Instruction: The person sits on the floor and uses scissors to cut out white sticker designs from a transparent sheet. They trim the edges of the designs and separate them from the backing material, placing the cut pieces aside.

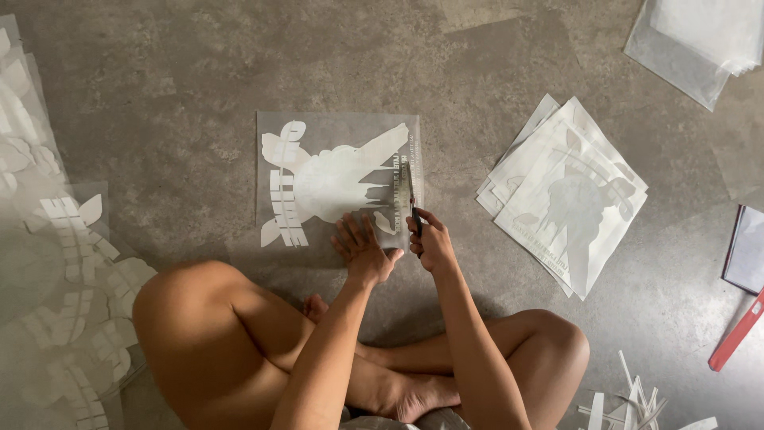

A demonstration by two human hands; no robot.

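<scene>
Now right hand [434, 247] fingers pinch a knife [415, 219]; left hand [362, 253] fingers spread, pressing the sheet [338, 179].

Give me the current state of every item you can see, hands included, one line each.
transparent sheet: flat on the floor, white design up
left hand: palm down, pinning the sheet
right hand: gripping a dark tool
dark tool: tip on the sheet's right strip
stack of sheets: fanned, untouched
cut strips: loose heap
red object: lying apart
</scene>
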